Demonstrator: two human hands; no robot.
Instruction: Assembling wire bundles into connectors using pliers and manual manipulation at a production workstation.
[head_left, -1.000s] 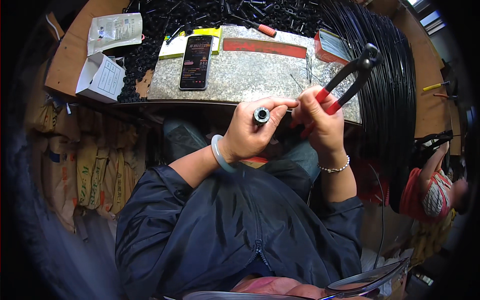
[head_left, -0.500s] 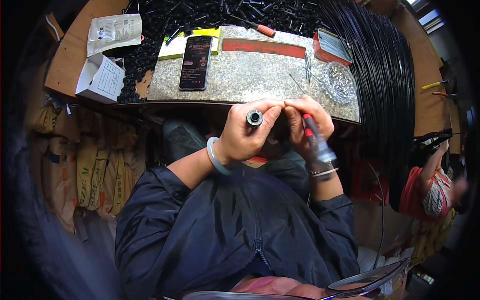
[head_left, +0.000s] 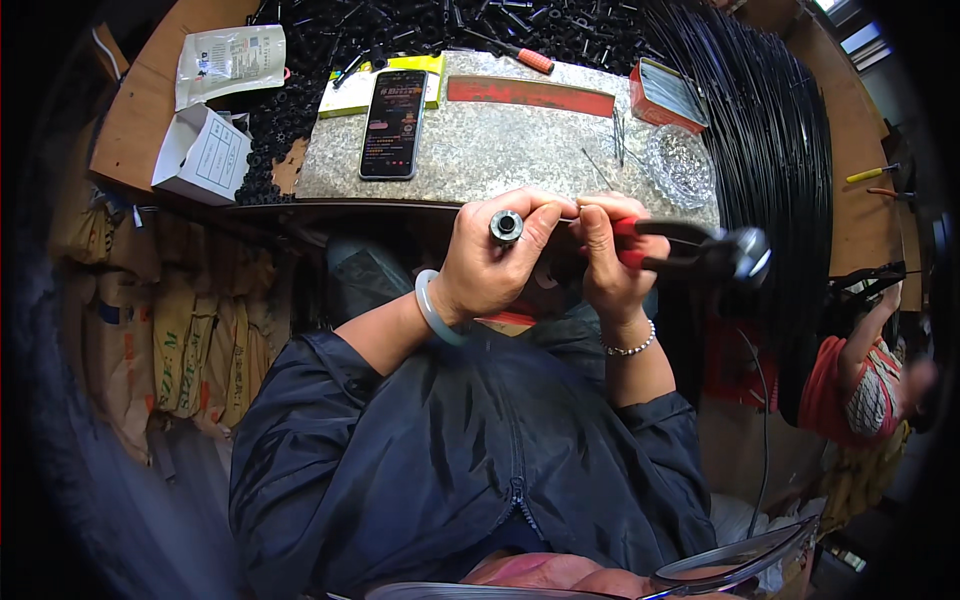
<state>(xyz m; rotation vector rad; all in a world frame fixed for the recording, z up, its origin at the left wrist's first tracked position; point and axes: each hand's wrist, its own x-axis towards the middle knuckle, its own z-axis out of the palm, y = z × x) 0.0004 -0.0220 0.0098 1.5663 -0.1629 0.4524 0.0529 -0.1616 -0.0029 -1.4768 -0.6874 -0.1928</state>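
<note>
My left hand (head_left: 490, 255) is closed around a black tubular part with a pale ring-shaped end (head_left: 506, 227), which faces up. Red-handled pincers (head_left: 690, 245) are tucked in my right hand (head_left: 615, 255), their metal head sticking out to the right and blurred. The thumbs and fingertips of both hands almost meet just off the bench's front edge, pinching something thin that is too small to make out. A pale bangle is on my left wrist, a beaded bracelet on my right.
On the speckled bench top (head_left: 500, 150) lie a phone (head_left: 391, 125), a red strip (head_left: 530, 96), a red tin (head_left: 667, 95) and a clear glass dish (head_left: 680, 165). Black parts (head_left: 400, 30) heap behind. Long black rods (head_left: 760, 130) lie right; another person (head_left: 860, 380) sits beyond.
The pincers have swung in my right hand, from pointing down along the wrist to pointing right. That hand has turned, thumb upward. My left hand has hardly moved.
</note>
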